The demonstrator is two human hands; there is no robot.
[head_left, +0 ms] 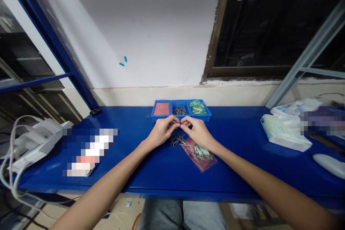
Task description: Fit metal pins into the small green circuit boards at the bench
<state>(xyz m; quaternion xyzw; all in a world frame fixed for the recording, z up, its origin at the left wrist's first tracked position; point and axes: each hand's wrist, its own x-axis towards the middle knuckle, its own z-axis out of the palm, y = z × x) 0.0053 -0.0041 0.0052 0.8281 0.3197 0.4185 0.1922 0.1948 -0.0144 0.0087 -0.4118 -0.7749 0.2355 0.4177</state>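
Note:
My left hand (165, 129) and my right hand (196, 129) meet fingertip to fingertip over the blue table, each closed in a pinch. Whatever lies between the fingers is too small to make out. Just below them is a loose pile of thin metal pins or rivets (177, 141). A pinkish-red plastic bag (205, 165) lies under my right wrist, with a green packet (202, 152) on or in it. Behind the hands stand three joined blue bins (161, 118): pink-red sheets or bags (161, 109) at left, similar metal pins (180, 110) in the middle, green packets (198, 107) at right.
White power strips with cables (40, 143) lie at the table's left, beside a blurred-out flat object (91, 154). At the right are a tissue pack (285, 133) and a white rounded object (330, 165). Shelf posts (304, 57) flank the table; a wall stands behind.

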